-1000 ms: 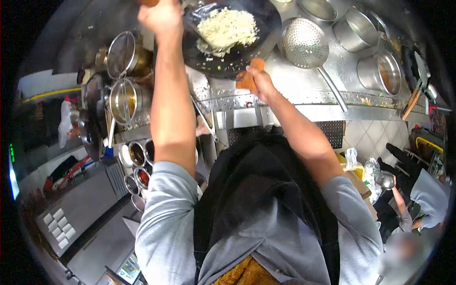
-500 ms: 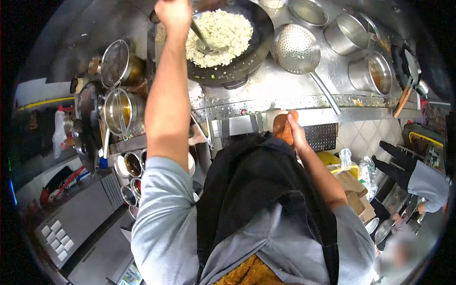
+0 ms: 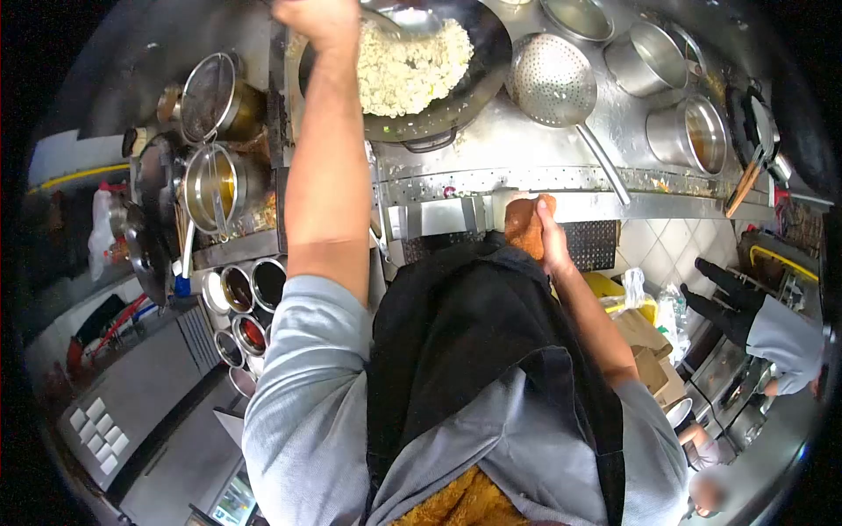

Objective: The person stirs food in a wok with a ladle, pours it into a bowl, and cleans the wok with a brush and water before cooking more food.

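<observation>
At the top of the head view my left hand (image 3: 320,22) is closed around the handle of a metal ladle, its grip partly cut off by the frame edge. The ladle's head (image 3: 395,22) is at the far side of a large black wok (image 3: 478,92). Pale rice with green bits (image 3: 412,74) lies heaped in the wok. My right hand (image 3: 553,241) grips a folded reddish-brown cloth (image 3: 524,226) at the counter's front edge. Whether the cloth covers anything is hidden.
Right of the wok lies a perforated strainer (image 3: 553,79), its handle over the counter edge. Metal pots (image 3: 649,61) stand behind. Strainers on pots (image 3: 210,96) are at left, above several sauce containers (image 3: 250,331). Another person (image 3: 781,337) is at far right.
The ladle has moved from the near-middle of the rice to the far side of the wok, my left hand shifting slightly up. My right hand still grips the cloth.
</observation>
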{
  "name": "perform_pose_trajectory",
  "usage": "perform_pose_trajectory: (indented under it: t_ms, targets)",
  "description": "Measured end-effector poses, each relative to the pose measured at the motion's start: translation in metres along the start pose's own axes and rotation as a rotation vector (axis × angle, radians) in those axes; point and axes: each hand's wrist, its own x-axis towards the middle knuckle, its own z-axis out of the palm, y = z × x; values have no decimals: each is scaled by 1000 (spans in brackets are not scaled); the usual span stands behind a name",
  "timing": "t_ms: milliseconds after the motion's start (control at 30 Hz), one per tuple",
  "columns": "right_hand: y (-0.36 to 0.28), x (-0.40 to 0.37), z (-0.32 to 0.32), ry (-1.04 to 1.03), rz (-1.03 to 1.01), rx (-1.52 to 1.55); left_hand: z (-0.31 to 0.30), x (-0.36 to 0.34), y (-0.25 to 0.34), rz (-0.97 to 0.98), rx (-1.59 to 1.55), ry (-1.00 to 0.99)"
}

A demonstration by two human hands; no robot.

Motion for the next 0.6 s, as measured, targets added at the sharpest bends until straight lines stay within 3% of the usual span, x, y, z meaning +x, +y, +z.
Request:
perform_pose_trajectory:
  t_ms: [33,67,100,167,233,300,367,400,433,500,567,600]
  targets:
    - [-4,3,7,-3,4,-23,-11,4,-59,194,23,78]
    - [-3,7,14,-52,-35,-27,-32,21,-88,273,356,-83]
    - [5,28,9,-25,-95,-144,-15,26,-68,278,344,-86]
    - [-14,17,43,-258,23,-94,10,25,9,-344,220,-159]
    - [-19,36,79,-261,-53,-118,11,32,20,-276,-45,-166]
    - [-28,59,118,-318,-56,-208,1,22,-2,-96,-40,-61]
    - [-35,82,158,-276,-33,-239,-32,29,-95,329,292,-36]
    - [-41,95,174,-283,-43,-238,-28,33,-83,143,343,-41]
    - [-39,103,185,-355,8,-101,-22,34,-46,145,346,-45]
    - [-35,104,191,-427,67,38,-3,34,40,-372,213,-25]
    - [-33,101,188,-365,37,98,-29,56,37,-172,-22,-82]
    - [-30,104,185,-359,48,101,-37,54,34,-212,-4,-18]
